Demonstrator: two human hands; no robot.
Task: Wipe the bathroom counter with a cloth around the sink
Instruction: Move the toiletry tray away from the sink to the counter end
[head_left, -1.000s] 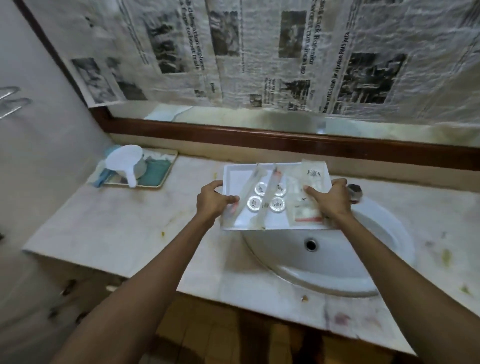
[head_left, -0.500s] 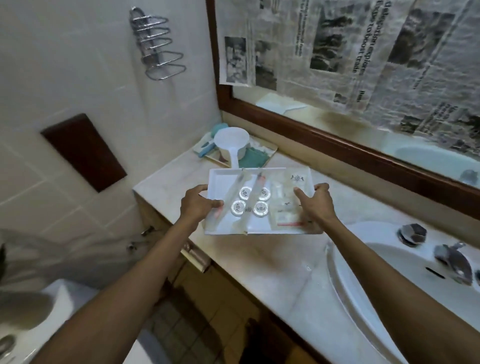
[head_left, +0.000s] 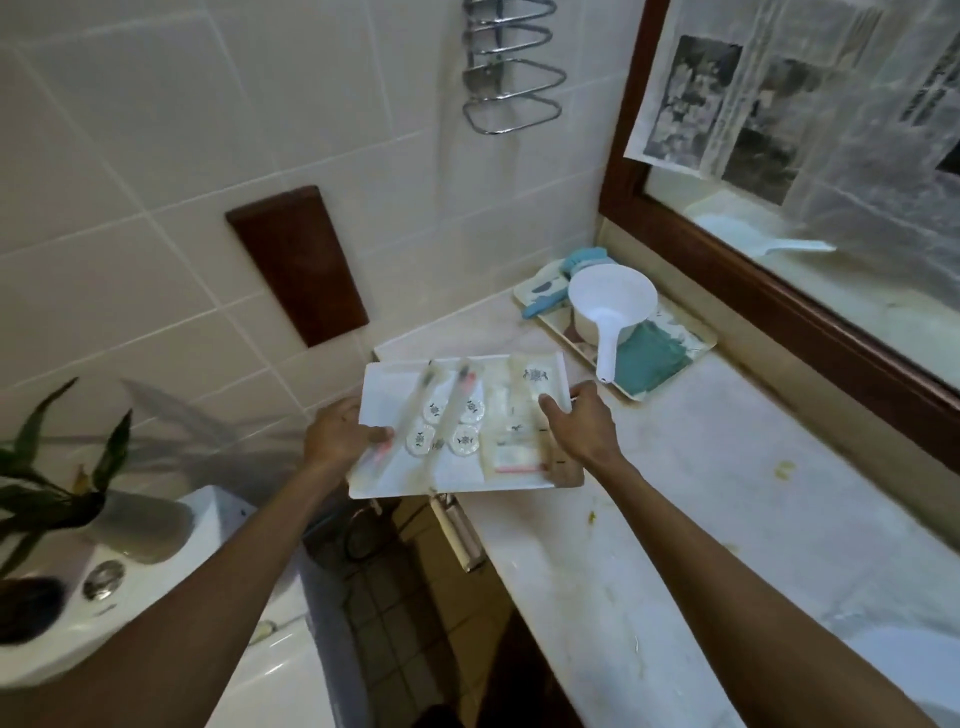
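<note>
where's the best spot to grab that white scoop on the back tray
Take the white scoop by its long straight handle, coming from the counter's front edge. The handle juts out toward you over the teal cloth, free on both sides, while the round bowl is wide and sits deep on the patterned tray.

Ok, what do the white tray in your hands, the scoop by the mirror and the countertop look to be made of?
The white rectangular tray looks like glossy plastic or melamine: thin raised rim, soft sheen. The white long-handled scoop seems moulded matte plastic, uniform and slightly translucent. The pale stained countertop looks like polished marble or stone, with faint veining, though laminate is possible.
</note>
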